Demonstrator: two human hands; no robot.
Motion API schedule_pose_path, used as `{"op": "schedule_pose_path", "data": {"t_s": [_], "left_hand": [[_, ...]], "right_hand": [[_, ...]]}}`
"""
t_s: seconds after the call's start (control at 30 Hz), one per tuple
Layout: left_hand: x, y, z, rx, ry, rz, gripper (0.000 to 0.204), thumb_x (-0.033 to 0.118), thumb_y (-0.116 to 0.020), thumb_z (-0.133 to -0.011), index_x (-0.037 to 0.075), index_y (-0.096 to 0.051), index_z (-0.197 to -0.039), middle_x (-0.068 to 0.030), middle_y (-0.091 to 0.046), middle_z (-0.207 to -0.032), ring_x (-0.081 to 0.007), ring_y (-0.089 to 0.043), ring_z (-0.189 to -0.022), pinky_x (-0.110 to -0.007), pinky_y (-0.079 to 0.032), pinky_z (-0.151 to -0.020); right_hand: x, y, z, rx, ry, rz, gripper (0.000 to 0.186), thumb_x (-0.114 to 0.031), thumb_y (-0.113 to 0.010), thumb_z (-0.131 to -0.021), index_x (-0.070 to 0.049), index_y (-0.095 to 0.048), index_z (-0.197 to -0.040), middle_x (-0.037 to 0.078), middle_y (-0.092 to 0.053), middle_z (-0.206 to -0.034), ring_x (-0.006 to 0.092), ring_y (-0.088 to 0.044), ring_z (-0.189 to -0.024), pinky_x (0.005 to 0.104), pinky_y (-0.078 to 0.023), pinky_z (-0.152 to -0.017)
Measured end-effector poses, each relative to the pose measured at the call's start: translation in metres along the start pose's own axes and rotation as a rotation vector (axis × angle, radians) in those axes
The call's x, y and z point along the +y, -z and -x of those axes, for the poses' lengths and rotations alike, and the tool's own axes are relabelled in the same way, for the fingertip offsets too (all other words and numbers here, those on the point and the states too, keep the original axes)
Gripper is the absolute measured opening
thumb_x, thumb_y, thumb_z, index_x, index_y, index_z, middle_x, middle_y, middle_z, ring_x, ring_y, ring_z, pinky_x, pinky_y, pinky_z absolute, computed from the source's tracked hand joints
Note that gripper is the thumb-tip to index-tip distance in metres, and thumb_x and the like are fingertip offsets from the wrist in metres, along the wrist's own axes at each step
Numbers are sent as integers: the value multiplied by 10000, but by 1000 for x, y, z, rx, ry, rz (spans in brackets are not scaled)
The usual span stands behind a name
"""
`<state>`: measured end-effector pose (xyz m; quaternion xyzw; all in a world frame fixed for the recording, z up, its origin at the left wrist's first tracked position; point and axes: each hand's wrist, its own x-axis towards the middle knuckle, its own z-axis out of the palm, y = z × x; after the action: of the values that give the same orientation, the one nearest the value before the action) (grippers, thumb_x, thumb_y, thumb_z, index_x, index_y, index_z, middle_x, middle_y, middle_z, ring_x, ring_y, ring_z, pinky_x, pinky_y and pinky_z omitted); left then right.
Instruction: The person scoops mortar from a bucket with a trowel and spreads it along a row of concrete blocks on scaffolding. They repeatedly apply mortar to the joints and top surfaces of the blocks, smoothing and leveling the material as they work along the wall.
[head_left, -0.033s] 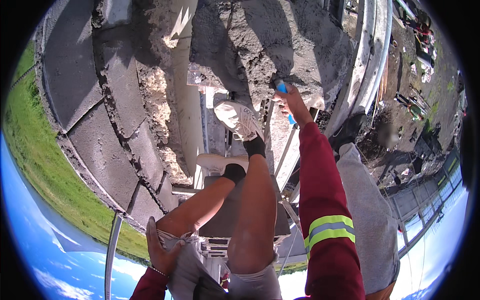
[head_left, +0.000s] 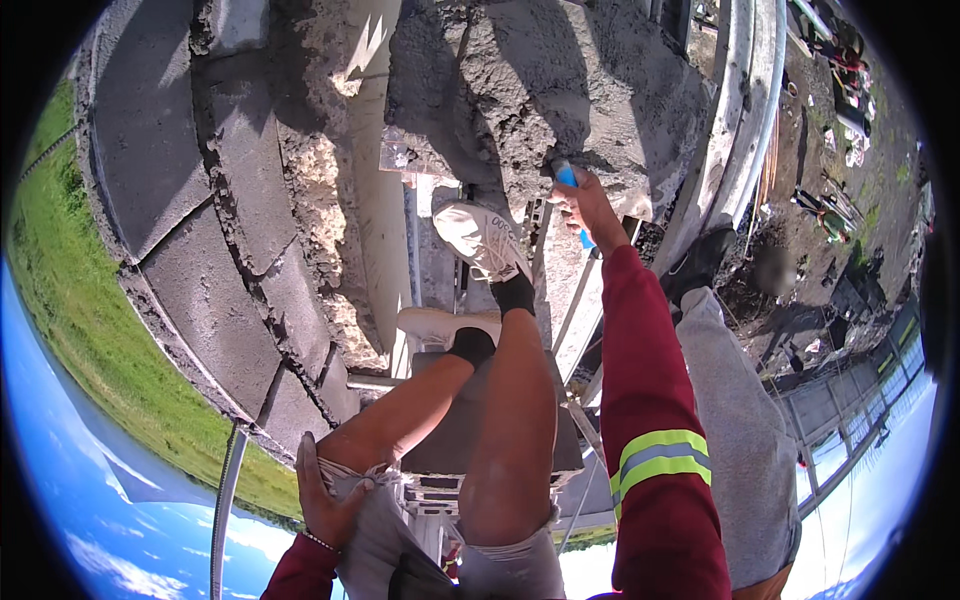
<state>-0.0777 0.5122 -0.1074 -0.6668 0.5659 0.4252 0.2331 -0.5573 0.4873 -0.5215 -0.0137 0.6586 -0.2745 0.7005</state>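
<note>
My right hand (head_left: pixel 590 210), at the end of a dark red sleeve with a reflective band, is wrapped round the blue handle of a tool (head_left: pixel 566 175). The tool's working end cannot be made out. Just beyond the fist lies a broad heap of wet grey mortar (head_left: pixel 530 90) on a board (head_left: pixel 402 155). My left hand (head_left: pixel 330 508) lies against my bare left leg at the hem of the shorts, its fingers stretched out and holding nothing.
Along the left runs a wall of grey blocks (head_left: pixel 205 300) with mortar joints, grass beyond it. My shoes rest on narrow supports beside a grey block (head_left: pixel 440 425). Metal rails (head_left: pixel 735 110) stand right of the mortar. A person's leg in grey trousers (head_left: pixel 735 420) is close at my right.
The view has shifted very slightly. Both hands keep the same places and the same hold.
</note>
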Motion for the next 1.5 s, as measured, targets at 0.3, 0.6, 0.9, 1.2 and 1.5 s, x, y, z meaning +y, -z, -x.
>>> {"op": "schedule_pose_path", "data": {"t_s": [0.3, 0.6, 0.9, 1.2, 1.5], "left_hand": [[-20, -10, 33, -2, 22, 129, 1090, 263, -908, -778, -75, -307, -1621, -335, -446, -1565, -478, -423, -1478, -511, -337, -1252], [-47, -38, 64, -4, 220, 313, 1269, 568, -876, -791, -15, -187, -1683, -340, -336, -1654, -506, -414, -1495, -497, -349, -1259], [-22, -31, 161, -168, 678, 577, 1369, 651, -815, -749, 169, -1, -1739, -268, -117, -1774, -522, -218, -1600, -699, -269, -1247], [-16, -68, 168, -62, 832, 1137, 1487, 598, -911, -678, 213, 62, -1735, -301, -73, -1769, -576, -235, -1572, -721, -316, -1213], [66, -147, 193, -45, 976, 1449, 1485, 593, -950, -666, 352, 63, -1725, -169, -106, -1799, -517, -246, -1579, -803, -378, -1116]], "right_hand": [[-63, 3, 127, 127, 54, 204, 115, -107, -673, -894, -92, -569, -939, -41, -464, -651, 63, -442, -469, 287, -343, -401], [-222, -47, 378, 196, 162, 804, 119, -67, -671, -895, -34, -578, -960, 6, -522, -704, 122, -517, -579, 342, -405, -505], [-332, -199, 506, -342, 339, 1453, 165, -119, -682, -810, -44, -582, -917, 17, -521, -691, 189, -568, -614, 409, -454, -547], [-224, -452, 502, -875, 223, 2082, 265, -221, -744, -864, -17, -606, -960, 71, -594, -753, 193, -591, -640, 384, -488, -583], [60, -680, 484, -1200, 487, 2124, 380, -334, -658, -926, 4, -639, -1099, 125, -650, -823, 267, -633, -690, 430, -513, -629]]}}
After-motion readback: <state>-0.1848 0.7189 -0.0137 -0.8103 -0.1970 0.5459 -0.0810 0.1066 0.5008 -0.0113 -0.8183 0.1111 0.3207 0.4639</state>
